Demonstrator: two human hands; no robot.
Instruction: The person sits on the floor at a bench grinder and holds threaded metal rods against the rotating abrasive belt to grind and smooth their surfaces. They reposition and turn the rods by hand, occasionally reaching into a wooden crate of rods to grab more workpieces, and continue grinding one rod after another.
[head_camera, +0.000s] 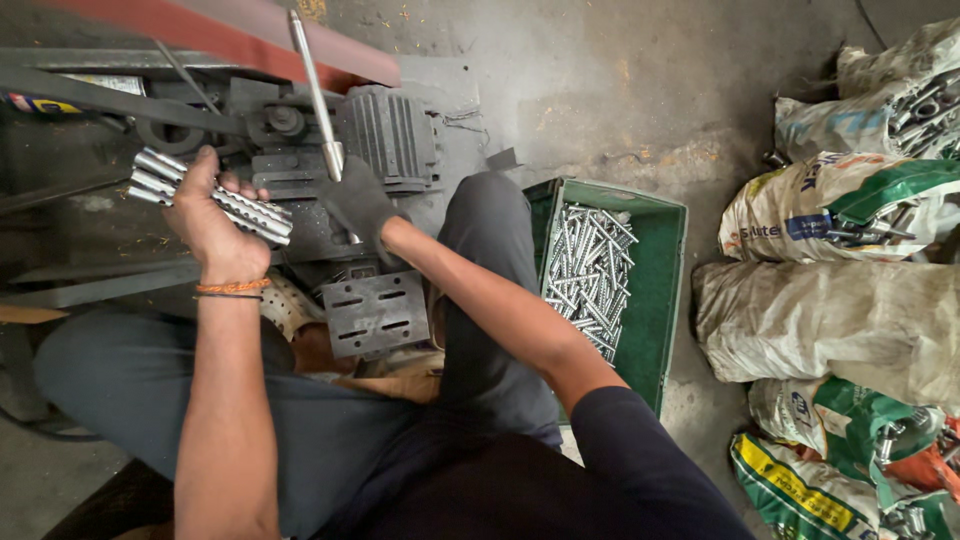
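My left hand (212, 222) grips a bundle of several shiny ribbed metal rods (255, 214), held level over the dark machine (300, 150). My right hand (360, 205), in a dark glove, holds a single metal rod (315, 90) that points up toward the reddish belt (240, 35) of the machine. A green crate (665, 290) full of similar metal rods (590, 270) stands on the floor beside my right knee (490, 210).
A grey electric motor (390, 135) sits behind my right hand. A slotted metal plate (375, 312) lies between my legs. Several sacks (850, 320), some holding metal parts, are stacked on the concrete floor at the right.
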